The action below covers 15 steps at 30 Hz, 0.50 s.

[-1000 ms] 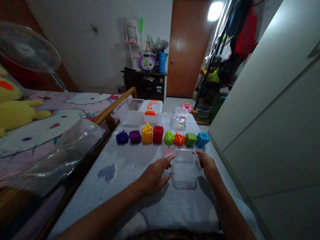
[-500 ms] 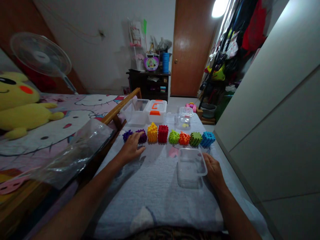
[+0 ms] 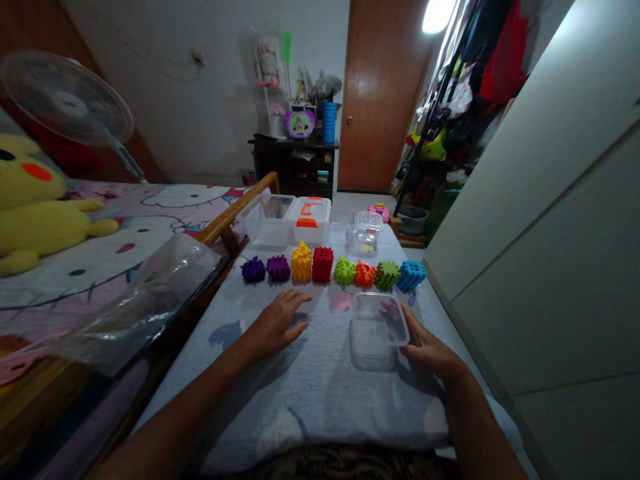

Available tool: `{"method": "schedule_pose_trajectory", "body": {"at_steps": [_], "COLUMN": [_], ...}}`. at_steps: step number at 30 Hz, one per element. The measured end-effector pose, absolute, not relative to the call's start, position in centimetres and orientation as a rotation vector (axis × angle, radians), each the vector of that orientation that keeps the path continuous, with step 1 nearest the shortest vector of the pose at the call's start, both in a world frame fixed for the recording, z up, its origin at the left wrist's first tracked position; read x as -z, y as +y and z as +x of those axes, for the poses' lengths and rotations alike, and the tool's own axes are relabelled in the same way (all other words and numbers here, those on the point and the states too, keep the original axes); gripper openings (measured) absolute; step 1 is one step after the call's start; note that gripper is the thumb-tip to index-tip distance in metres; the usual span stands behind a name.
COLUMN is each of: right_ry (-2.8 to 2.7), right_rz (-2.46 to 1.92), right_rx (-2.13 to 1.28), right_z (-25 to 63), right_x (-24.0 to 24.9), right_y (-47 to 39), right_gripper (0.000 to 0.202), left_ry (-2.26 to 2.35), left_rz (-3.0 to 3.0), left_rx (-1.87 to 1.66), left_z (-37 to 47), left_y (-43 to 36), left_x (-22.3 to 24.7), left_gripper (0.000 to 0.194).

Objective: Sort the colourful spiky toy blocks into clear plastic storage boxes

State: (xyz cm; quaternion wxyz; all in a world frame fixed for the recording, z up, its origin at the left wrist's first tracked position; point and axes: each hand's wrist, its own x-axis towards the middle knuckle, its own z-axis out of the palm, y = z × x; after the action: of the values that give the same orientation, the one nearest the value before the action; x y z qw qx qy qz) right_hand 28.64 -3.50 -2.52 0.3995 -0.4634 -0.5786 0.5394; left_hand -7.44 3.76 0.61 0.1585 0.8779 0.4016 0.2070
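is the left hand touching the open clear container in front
Apart: the head view shows cloth between the left hand's fingertips and the clear container.

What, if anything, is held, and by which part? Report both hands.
The right hand holds the clear container by its right side; the left hand holds nothing.

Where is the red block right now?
In the head view, the red block stands about midway across the picture, between the yellow block on its left and the lime-green block on its right, beyond the left hand.
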Motion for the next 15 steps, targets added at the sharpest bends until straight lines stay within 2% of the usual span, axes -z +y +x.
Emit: {"method": "schedule_pose_trajectory", "body": {"at_steps": [3, 9, 15], "right_ry": [-1.634, -1.700, -1.674], "right_rz": [-1.227, -1.290, -1.287], "right_rx": [-1.326, -1.203, -1.113], "right_z": [29.1, 27.6, 26.2], "right_x": [2.8, 3.4, 4.2], "right_y": [-3.4, -2.4, -2.2], "right_gripper": [0.105, 0.112, 0.103], "left_ry": [1.174, 1.226, 1.432], "left_rz": [2.496, 2.466, 2.508], "left_rx": [-0.584, -0.605, -0.696], "left_z": [-8.1, -9.4, -10.9], "left_y": [4.0, 4.5, 6.9], "left_x": [-0.2, 0.7, 0.2], "left_gripper": [0.041, 0.039, 0.036]}}
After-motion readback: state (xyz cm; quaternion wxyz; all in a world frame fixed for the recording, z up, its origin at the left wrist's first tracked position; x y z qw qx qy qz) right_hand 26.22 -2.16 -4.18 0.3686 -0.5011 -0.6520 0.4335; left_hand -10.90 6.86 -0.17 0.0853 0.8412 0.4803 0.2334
